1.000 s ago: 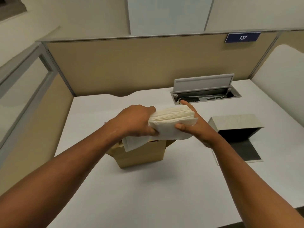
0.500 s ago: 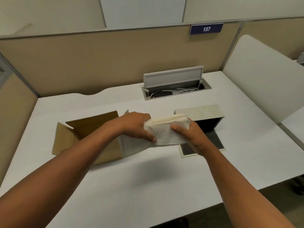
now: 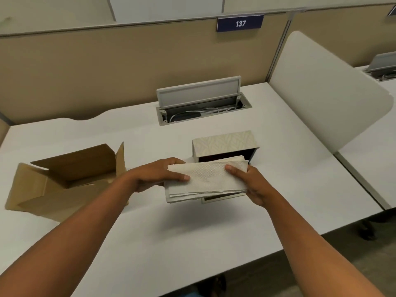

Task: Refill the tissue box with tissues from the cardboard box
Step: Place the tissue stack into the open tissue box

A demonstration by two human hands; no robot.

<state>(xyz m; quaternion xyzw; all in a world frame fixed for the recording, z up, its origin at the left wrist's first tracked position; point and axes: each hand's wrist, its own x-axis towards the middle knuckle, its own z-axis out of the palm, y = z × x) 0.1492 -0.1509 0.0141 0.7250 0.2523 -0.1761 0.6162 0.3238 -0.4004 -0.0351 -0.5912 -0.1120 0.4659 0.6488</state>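
A stack of white tissues point(image 3: 205, 181) is held flat between both hands just above the desk. My left hand point(image 3: 156, 175) grips its left end and my right hand point(image 3: 250, 185) grips its right end. Right behind the stack lies the tissue box point(image 3: 225, 143), pale and patterned, on its side with its dark open side facing me. Its lid or base panel point(image 3: 220, 198) lies flat under the stack, mostly hidden. The open brown cardboard box point(image 3: 64, 179) sits at the left of the desk, flaps spread.
The white desk point(image 3: 192, 243) has an open cable hatch point(image 3: 203, 103) with wires at the back. Beige partition walls with a "137" sign point(image 3: 240, 23) close the back; a white divider panel point(image 3: 321, 86) stands at the right. The desk's front edge is close.
Both hands carried the tissue stack rightward, away from the cardboard box and up to the tissue box's open side. The stack has been lowered and turned flatter.
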